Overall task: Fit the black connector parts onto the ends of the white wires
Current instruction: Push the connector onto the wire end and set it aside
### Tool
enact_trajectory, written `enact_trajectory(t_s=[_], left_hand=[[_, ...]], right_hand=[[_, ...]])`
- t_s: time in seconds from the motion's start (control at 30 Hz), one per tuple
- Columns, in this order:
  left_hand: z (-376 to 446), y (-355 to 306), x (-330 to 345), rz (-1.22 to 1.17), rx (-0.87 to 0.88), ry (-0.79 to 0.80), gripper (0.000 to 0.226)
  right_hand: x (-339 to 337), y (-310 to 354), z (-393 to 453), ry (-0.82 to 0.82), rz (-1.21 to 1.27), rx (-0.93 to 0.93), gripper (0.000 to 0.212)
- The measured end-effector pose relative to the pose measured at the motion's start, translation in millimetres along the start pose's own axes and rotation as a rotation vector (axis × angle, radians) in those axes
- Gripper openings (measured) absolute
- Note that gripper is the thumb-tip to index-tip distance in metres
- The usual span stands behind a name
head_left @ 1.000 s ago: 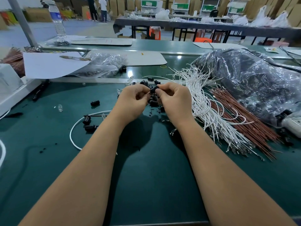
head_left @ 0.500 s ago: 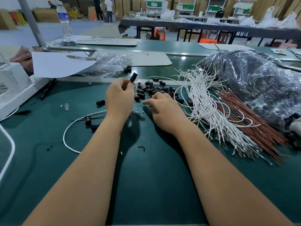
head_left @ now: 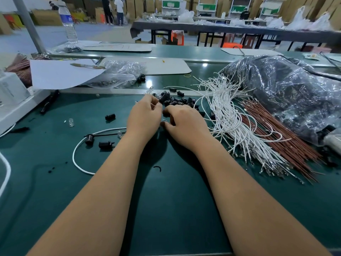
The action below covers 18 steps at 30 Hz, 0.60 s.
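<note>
On the green mat (head_left: 166, 209), just before the pile of black connector parts (head_left: 181, 101), your two hands work close together. Your left hand (head_left: 144, 118) pinches one black connector part (head_left: 163, 97) between its fingertips and holds it raised at the near edge of the pile. Your right hand (head_left: 186, 124) lies with curled fingers on the mat beside the pile; if it holds something under the fingers, I cannot tell, because the palm hides it.

The white wires (head_left: 227, 115) lie in a big bundle just to the right of your right hand, with their metal ends toward you. For this step I think you should turn the held part so its opening faces the wire end, take only one wire from the bundle, and push it in straight, without bending the terminal.

Compared with half a second ago, your left hand came down and nearer to the right hand, so the pinched part is now lower and touching the edge of the pile. Your right hand stays almost in the same place near the connectors.
</note>
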<state>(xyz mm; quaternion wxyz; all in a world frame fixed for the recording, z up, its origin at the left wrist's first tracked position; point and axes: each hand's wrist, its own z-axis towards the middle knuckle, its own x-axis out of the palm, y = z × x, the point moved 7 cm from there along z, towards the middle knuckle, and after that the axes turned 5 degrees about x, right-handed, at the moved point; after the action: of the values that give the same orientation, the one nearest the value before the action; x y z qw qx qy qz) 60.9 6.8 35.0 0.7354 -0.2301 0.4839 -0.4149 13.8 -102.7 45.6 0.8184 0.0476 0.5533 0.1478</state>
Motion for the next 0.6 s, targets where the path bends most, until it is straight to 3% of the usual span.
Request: enact_trajectory(t_s=[0.2,0.33,0.47,0.6], left_hand=[[-1,-1,4,-0.010,0.026,0.041,0.004],[-1,-5,6,-0.078,0.052,0.066,0.008],[-5,-9,11,-0.112,0.093,0.133,0.008],[-8,-15,16,-0.149,0.137,0.205,0.012]], right_hand=[[4,-1,2,0.002,-0.015,-0.048,0.018],[-8,-18,3,-0.109,0.335,0.143,0.007],[-28,-45,-2,-0.332,0.631,0.351,0.023],[-30,-59,-4,-0.383,0.951,0.447,0.021]])
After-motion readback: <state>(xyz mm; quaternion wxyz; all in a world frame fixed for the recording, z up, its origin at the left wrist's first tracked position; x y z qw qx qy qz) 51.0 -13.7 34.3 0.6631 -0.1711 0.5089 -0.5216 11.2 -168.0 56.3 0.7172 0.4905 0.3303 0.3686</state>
